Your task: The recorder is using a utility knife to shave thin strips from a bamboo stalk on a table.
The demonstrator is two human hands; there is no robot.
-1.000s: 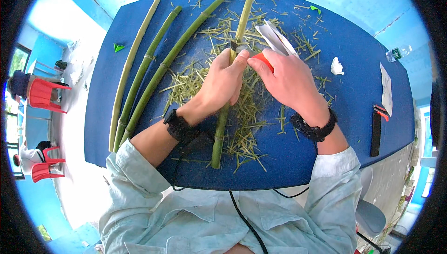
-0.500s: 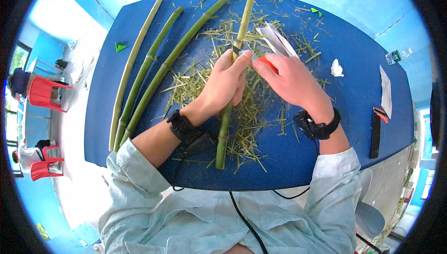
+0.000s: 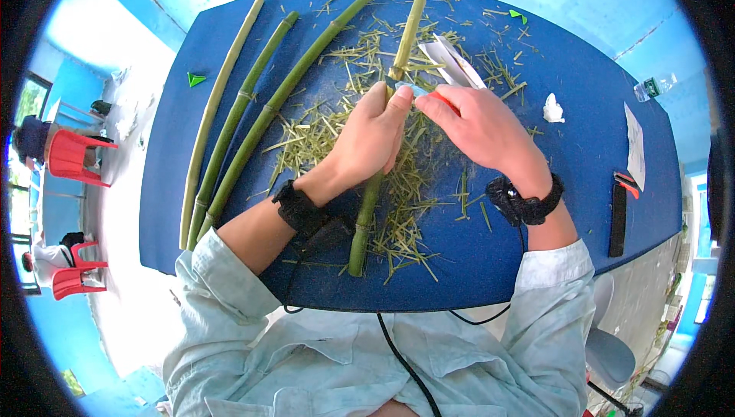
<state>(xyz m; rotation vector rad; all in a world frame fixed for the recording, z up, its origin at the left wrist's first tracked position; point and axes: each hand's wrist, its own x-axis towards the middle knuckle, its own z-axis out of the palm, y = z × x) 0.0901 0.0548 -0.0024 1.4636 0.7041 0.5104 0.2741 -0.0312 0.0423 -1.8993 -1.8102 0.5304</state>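
My left hand (image 3: 367,138) is wrapped round a bamboo stick (image 3: 412,23) lying lengthwise over the table. Beyond my hand the stick is peeled pale yellow; its near end is still green. In my right hand (image 3: 491,132) is a knife with a red handle (image 3: 446,102). Its blade lies across the stick, close to my left thumb, and is partly hidden by my fingers. Thin green and yellow shavings (image 3: 406,210) are heaped under and around the stick.
Three more bamboo stalks (image 3: 269,111) lie at the left of the blue table (image 3: 452,275). Folded white paper (image 3: 455,63) sits beyond my right hand. A crumpled tissue (image 3: 553,109), a paper sheet (image 3: 635,145) and a black bar-shaped object (image 3: 617,219) lie at the right.
The stick has turned slightly, its far end shifting right and its near end left. Both hands keep their grip and have barely moved.
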